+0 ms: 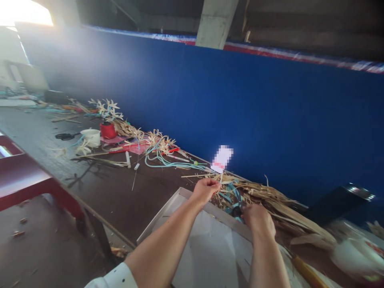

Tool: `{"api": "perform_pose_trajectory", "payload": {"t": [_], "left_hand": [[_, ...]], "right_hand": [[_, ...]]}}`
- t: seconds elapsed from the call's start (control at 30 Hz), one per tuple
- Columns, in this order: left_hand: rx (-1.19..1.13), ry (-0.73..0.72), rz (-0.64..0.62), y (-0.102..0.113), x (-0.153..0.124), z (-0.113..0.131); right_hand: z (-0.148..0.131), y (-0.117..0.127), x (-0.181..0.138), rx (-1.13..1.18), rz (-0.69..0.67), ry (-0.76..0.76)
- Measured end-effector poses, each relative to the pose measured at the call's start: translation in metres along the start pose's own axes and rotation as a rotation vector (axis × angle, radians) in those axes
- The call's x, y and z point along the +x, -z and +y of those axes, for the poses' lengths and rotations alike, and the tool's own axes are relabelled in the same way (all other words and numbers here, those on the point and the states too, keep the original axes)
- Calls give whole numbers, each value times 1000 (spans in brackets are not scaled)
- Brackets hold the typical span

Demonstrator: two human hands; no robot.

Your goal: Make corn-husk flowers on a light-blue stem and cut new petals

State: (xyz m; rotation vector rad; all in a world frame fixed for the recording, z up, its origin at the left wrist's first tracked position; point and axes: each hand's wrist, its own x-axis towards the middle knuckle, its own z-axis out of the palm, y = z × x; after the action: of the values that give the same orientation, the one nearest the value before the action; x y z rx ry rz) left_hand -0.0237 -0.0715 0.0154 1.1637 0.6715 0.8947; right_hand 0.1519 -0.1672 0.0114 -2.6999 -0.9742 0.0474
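My left hand (pixel 206 188) pinches the thin stem below a small white tag (pixel 218 166) with a red mark. The tag stands up in front of the blue wall, and part of it is blurred out. Lower and to the right, my right hand (pixel 259 219) is closed at the far edge of a shallow white tray (pixel 207 250). A dark rounded object (pixel 237 211) shows by its fingertips; I cannot make out what it is. Between the hands lie light blue strips (pixel 235 192) and dry straw-coloured scraps.
Dried husks (pixel 279 196) run along the blue wall (pixel 285 132). Further left are straw flowers (pixel 160 140), blue cords (pixel 165 162), a red thread spool (pixel 108 130), a white cup (pixel 91 137) and black scissors (pixel 67 136). A plastic container (pixel 357 252) stands at right.
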Motion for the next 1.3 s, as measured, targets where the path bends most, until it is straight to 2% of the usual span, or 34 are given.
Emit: {"api": "perform_pose_trajectory", "payload": {"t": [0.33, 0.47, 0.77, 1.0, 1.1, 1.17, 1.3], "left_hand": [[50, 9, 10, 1, 2, -3], [70, 14, 24, 1, 1, -2], [46, 38, 29, 0, 1, -2], [76, -2, 27, 1, 5, -9], [83, -2, 31, 0, 4, -7], [82, 3, 14, 0, 2, -5], [65, 10, -46, -1, 0, -2]], "right_hand": [[-9, 6, -9, -36, -28, 54], [-12, 9, -10, -73, -80, 57], [-15, 10, -11, -72, -83, 66], [-20, 19, -18, 30, 19, -81], [-23, 16, -17, 186, 72, -19], [-28, 9, -18, 438, 74, 71], [-44, -4, -27, 1068, -155, 161]]}}
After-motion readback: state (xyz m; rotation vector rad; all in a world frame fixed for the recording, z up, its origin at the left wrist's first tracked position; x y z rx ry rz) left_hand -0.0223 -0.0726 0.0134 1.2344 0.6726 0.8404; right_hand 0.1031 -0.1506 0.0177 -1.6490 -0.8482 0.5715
